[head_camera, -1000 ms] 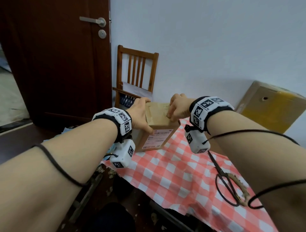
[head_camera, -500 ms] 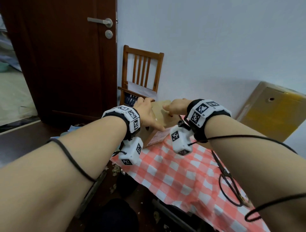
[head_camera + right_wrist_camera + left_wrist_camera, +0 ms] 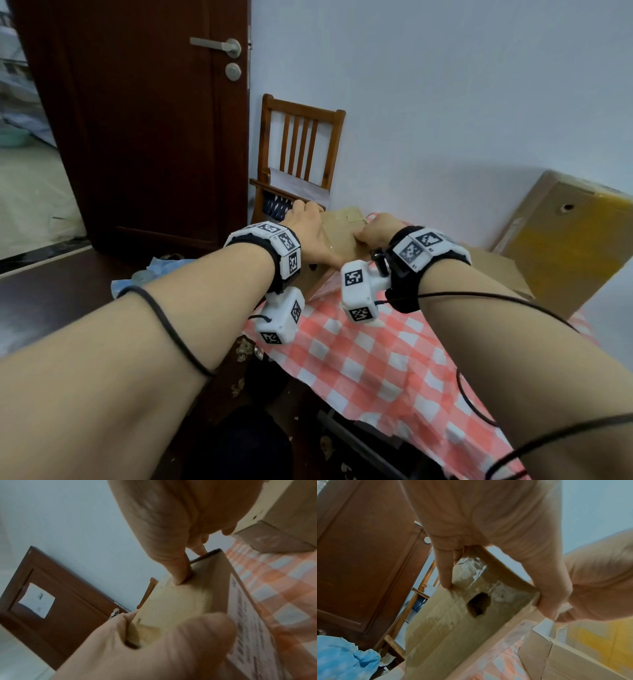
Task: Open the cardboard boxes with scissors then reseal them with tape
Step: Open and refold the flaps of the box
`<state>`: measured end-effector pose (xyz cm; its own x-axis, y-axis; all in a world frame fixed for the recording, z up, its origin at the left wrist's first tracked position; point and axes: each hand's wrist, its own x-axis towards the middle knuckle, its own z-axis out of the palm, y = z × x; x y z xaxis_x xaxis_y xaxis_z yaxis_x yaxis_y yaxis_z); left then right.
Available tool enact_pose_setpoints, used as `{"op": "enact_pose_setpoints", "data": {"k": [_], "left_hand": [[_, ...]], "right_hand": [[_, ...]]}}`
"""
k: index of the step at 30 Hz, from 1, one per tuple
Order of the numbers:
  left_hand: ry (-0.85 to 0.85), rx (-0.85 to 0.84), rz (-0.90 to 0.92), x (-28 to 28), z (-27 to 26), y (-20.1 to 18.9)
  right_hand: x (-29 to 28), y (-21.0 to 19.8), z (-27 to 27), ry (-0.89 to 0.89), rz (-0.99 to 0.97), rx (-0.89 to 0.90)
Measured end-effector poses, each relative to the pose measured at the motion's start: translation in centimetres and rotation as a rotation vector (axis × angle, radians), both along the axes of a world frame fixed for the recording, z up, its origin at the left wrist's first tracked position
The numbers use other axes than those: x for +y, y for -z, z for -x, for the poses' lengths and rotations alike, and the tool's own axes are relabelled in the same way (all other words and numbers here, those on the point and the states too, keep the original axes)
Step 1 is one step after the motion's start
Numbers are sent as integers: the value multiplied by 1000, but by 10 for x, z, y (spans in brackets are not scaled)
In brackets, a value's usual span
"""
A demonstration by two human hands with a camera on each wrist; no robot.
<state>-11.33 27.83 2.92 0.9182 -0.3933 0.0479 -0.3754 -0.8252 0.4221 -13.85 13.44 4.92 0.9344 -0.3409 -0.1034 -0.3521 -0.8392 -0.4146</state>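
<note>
Since a second ago the small cardboard box has been pushed away from the person toward the wall and tipped; its shipping label no longer faces the head camera, mostly hidden behind the wrists. Scissors were on the cloth under the right forearm earlier, out of view now.

Nearest: red-and-white checked tablecloth below both forearms.

Left hand clamps the box's left end, thumb over the near edge, fingers down the far face. Right hand pinches the top right edge, thumb on the upper face.

Box in the left wrist view: brown, scuffed, clear tape wrinkled over one corner, ragged hole in the side. Printed label on the face toward the cloth side.

Right of the right hand: second cardboard box, and a larger box with a yellow face leaning on the wall.

Judgement: repositioning, neither cutting nor taping underway; cannot tell whether the seam is open.
</note>
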Motion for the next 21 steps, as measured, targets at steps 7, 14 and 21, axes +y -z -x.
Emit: {"op": "enact_pose_setpoints", "data": {"k": [7,14,21], "left_hand": [[-36,114,102,6,-12,2],[-27,108,13,24,-15,-2],[-36,92,-9,32,-17,-4]], "right_hand": [[-8,1,-6,121,-228,-50],[7,-4,-11,58,-298,-164],[5,-22,-5,-217,-209,-21]]}}
